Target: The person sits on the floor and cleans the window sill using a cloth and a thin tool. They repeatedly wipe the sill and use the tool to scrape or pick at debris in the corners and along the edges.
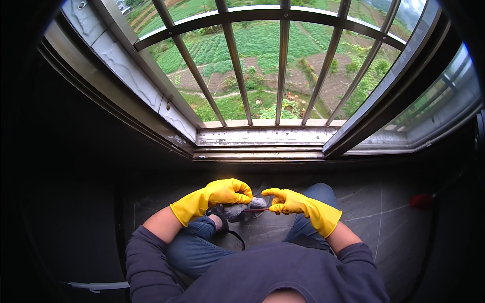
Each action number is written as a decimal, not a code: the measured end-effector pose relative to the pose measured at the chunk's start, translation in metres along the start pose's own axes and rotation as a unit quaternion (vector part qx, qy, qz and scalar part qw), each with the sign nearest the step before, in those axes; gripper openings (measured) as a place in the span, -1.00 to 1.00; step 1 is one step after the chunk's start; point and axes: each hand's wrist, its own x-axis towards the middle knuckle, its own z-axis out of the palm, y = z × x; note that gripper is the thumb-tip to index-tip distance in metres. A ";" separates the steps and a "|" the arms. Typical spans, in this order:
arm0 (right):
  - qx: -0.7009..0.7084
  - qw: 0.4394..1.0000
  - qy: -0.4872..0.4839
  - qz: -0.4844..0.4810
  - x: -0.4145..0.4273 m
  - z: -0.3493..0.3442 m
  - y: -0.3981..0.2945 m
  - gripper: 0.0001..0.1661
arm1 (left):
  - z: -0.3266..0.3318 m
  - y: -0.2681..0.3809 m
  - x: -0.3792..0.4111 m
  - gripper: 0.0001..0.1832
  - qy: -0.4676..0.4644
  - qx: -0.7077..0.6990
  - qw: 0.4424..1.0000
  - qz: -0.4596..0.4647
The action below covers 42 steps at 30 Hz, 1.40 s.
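Observation:
Both my hands wear yellow rubber gloves and meet over my lap. My left hand pinches a fuzzy grey cloth, which hangs bunched below the fingertips. From the thumb and fingers of my right hand a thin reddish-brown rod points left, its far end at the cloth. Whether the rod's tip is pressed into the cloth or only lies before it I cannot tell. The index finger of that hand stretches toward the left glove, a small gap between them.
Ahead is a sliding window with a metal track, a dirty sill and metal bars. A sliding pane stands at the right. Dark floor tiles lie below. A red object is at right, a pale strip at lower left.

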 end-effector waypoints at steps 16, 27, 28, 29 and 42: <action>-0.257 0.935 0.242 -0.043 -0.053 -0.026 -0.002 -0.74 | -0.066 -0.018 -0.065 -0.92 0.171 -0.067 0.968 0.168; -0.383 0.758 0.528 0.020 0.001 -0.102 -0.026 -0.84 | -0.078 -0.046 0.076 -0.89 0.564 0.149 0.807 0.084; -0.403 0.749 0.526 0.008 0.010 -0.099 -0.027 -0.81 | -0.087 -0.066 0.099 -0.88 0.578 0.099 0.805 0.092; -0.421 0.734 0.532 0.007 0.010 -0.096 -0.023 -0.78 | -0.084 -0.065 0.120 -0.83 0.574 0.058 0.812 0.092; -0.567 0.729 0.364 0.122 -0.022 -0.108 -0.019 -0.64 | -0.052 -0.027 0.139 -0.41 0.442 0.381 0.793 -0.176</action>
